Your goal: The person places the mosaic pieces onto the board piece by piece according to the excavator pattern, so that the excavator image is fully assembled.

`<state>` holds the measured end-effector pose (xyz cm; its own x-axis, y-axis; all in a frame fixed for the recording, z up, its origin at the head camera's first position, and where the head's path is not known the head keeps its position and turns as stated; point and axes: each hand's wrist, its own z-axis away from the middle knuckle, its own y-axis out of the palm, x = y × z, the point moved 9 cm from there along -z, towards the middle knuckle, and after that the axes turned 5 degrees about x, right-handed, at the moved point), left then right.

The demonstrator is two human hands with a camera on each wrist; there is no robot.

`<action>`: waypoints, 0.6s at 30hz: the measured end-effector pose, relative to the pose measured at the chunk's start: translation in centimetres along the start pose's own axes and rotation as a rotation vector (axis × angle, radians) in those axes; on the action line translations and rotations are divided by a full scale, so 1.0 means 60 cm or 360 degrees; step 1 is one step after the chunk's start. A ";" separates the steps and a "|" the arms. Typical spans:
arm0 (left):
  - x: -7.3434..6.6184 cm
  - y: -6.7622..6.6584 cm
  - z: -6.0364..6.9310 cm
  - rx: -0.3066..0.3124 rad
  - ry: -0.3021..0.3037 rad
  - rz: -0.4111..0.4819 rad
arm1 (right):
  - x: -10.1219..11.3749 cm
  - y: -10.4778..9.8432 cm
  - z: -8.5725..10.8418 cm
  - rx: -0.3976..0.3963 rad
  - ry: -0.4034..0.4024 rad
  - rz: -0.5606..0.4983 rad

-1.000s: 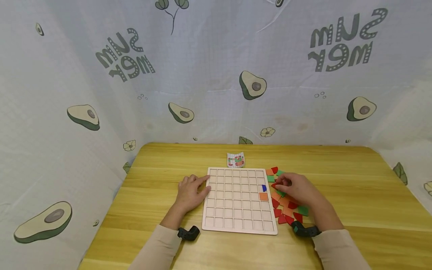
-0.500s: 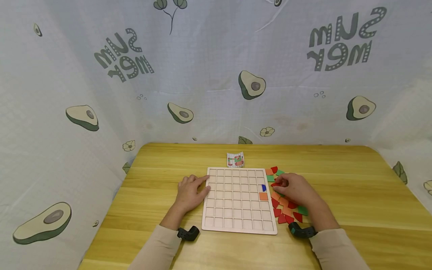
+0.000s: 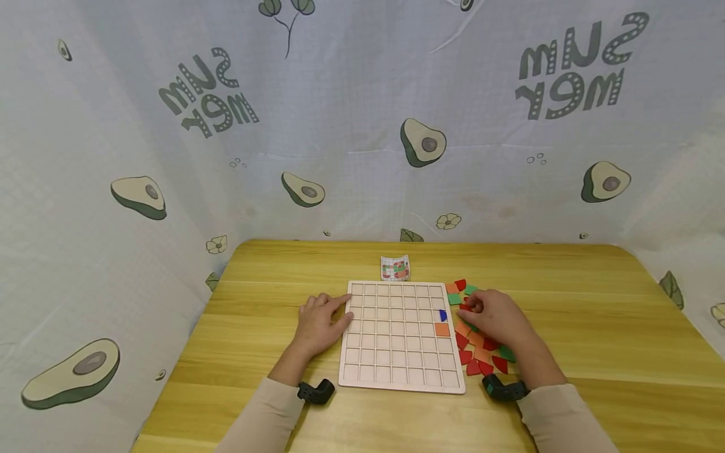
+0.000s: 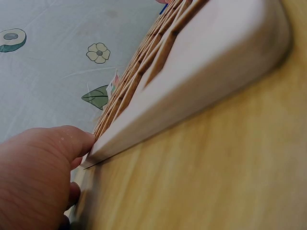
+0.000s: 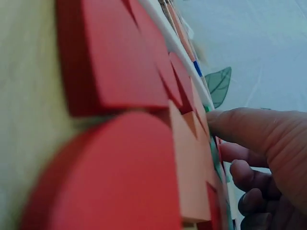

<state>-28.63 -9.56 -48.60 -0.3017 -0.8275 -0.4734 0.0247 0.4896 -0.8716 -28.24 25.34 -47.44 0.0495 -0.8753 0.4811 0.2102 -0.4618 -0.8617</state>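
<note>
A pale wooden grid board [image 3: 402, 388] lies flat on the table. My left hand [image 3: 320, 324] rests at its left edge, with thumb and forefinger extended onto the rim; in the left wrist view the thumb [image 4: 72, 141] touches the edge. On the board's right side sit a blue rounded piece [image 3: 443, 315] and, just below it, an orange square piece [image 3: 442, 329]. My right hand [image 3: 500, 319] is over the loose pieces right of the board, its thumb and forefinger pinching a small red piece [image 3: 466, 308]. The other right fingers are curled, and the hand hides part of the pile.
Several red, orange and green pieces, among them a green square [image 3: 454, 299] and a red piece [image 3: 500, 364], lie along the board's right edge. A small printed pattern card [image 3: 394, 268] stands behind the board. A patterned cloth [image 3: 362, 157] hangs behind the wooden table [image 3: 600, 314].
The right hand has shifted slightly left and its fingers have moved a little around the red piece. The left hand and the board stay in place.
</note>
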 end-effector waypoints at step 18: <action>0.000 -0.002 0.000 0.0003 -0.0001 0.0014 | 0.071 0.033 0.027 0.0283 -0.0090 -0.0127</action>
<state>-28.62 -9.62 -48.50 -0.3010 -0.8235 -0.4809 0.0290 0.4962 -0.8677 -26.02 20.93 -46.85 0.0797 -0.8252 0.5591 0.3843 -0.4921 -0.7811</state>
